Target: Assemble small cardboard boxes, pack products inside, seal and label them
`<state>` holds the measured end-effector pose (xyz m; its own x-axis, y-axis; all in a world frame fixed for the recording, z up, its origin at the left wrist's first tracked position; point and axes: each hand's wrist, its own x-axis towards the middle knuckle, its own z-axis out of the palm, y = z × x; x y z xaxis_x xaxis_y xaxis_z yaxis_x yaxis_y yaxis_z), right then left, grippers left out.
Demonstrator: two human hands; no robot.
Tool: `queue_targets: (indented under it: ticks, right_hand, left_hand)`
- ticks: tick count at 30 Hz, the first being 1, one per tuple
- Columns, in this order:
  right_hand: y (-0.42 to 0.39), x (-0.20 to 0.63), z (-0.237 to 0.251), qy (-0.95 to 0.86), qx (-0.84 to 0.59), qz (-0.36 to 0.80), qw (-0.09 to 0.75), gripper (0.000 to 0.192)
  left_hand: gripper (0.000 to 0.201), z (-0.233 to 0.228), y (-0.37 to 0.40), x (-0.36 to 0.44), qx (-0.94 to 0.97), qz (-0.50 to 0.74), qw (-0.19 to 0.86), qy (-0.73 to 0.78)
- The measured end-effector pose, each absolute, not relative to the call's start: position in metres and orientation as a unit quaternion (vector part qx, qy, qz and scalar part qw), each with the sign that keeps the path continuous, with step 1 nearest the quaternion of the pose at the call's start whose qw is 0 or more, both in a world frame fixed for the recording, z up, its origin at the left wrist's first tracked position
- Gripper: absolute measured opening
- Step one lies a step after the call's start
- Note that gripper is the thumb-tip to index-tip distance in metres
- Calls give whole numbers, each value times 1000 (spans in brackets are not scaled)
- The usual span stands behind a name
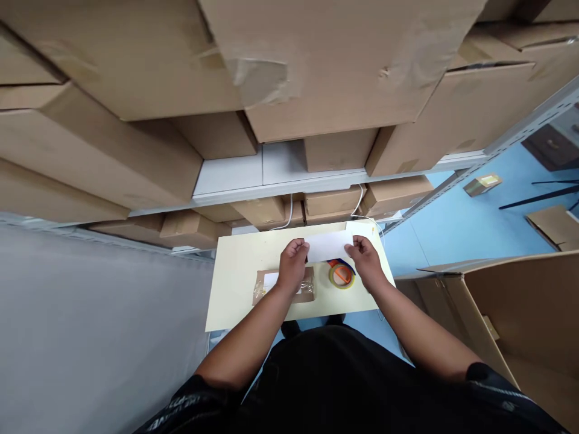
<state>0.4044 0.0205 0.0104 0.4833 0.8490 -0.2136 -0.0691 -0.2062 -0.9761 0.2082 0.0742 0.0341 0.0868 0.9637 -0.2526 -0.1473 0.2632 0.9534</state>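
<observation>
A white slip of paper (329, 246) is stretched level between my two hands above the table. My left hand (294, 263) pinches its left end, and my right hand (364, 260) pinches the right end. Under my left hand and forearm lies a small brown cardboard parcel (308, 292) with clear tape and a white label on it, partly hidden. A tape dispenser (342, 274) with orange parts and a yellowish roll rests just below the paper, nearer my right hand. Whatever is printed on the paper cannot be made out.
The cream table (230, 277) stands against a metal shelf (271, 188) stacked with cardboard boxes (344, 66). White cables (362, 208) hang behind the table. A large open carton (520, 301) is at the right, and a grey wall (90, 325) at the left.
</observation>
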Motion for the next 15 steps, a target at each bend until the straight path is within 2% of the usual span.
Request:
queue_targets:
  ticks: [5, 15]
  right_hand:
    - [16, 357, 41, -243, -584, 532, 563, 34]
    - [-19, 276, 89, -277, -532, 573, 559, 28]
  left_hand:
    - [33, 60, 57, 150, 356, 476, 621, 510]
    - [33, 99, 32, 53, 417, 473, 589, 506]
